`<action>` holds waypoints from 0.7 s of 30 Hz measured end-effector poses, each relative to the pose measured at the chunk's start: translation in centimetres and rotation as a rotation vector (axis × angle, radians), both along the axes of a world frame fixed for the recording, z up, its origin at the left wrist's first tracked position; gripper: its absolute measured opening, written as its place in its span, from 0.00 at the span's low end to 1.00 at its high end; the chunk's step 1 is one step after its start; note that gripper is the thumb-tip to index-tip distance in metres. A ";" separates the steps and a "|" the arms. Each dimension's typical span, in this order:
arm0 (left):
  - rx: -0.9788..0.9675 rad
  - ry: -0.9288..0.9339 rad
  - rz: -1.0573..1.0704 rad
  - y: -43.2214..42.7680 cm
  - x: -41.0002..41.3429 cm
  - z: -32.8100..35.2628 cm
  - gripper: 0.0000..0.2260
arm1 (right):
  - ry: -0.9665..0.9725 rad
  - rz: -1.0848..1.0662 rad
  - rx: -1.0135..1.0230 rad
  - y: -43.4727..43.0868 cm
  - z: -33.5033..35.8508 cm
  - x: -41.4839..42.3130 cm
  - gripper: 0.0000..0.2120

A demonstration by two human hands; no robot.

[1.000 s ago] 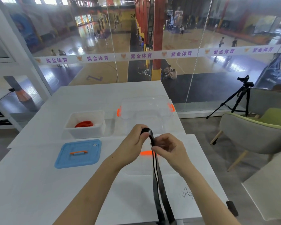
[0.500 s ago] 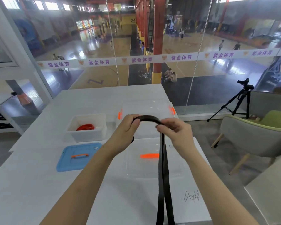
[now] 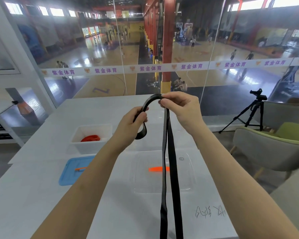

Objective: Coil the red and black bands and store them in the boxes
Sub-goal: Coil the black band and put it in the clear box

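Head view over a white surface (image 3: 41,195). An open white box (image 3: 76,145), rectangular with smooth opaque plastic walls, stands on the left half of the surface and contains the red band (image 3: 90,138), which lies as a flat coil on its floor. Nearer the viewer, just beside this box, lies a flat blue lid (image 3: 67,176) with rounded corners and a slim orange handle (image 3: 80,169) at its centre. To the right of the blue lid lies a transparent lid (image 3: 188,183), glossy and nearly colourless, bearing an orange handle (image 3: 156,169) of its own; whether anything lies beneath it cannot be told. The black band (image 3: 173,169), a flat, matte, flexible strip, is held in the air above the surface and between the two lids. The left hand (image 3: 131,125) grips it with fingers curled round the strip and the thumb pressed on top; a short curl of band bends out below this hand. From there the band rises in a smooth arch to the right hand (image 3: 181,107), which pinches it between thumb and fingertips at the top of the arch. Two strands, one seen flat and one nearly edge-on, hang straight down from the right hand, pass in front of the transparent lid and leave the bottom of the frame. Handwritten marks (image 3: 210,212) show on the surface at lower right.
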State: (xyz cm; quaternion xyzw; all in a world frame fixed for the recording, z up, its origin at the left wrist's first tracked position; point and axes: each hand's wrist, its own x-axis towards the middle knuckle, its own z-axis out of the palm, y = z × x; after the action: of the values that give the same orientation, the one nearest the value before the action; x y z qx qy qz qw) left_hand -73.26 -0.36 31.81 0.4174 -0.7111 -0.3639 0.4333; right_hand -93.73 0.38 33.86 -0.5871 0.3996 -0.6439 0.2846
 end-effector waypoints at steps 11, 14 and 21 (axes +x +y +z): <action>-0.055 0.089 0.011 -2.9 -1.7 5.3 0.11 | 0.118 -0.065 -0.168 -4.0 5.3 -1.0 0.08; -0.113 0.098 0.012 -3.3 -2.1 6.9 0.10 | 0.140 -0.059 -0.219 -4.4 7.2 -1.2 0.09; -0.108 0.087 0.016 -3.4 -1.6 5.4 0.10 | 0.134 -0.029 -0.142 -4.6 5.4 -1.0 0.08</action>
State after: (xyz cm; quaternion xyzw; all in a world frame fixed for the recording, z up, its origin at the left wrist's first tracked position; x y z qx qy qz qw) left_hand -74.83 -3.74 37.25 0.3830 -0.7068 -0.3391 0.4886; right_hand -94.70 -4.21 39.29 -0.6418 0.3793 -0.6340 0.2055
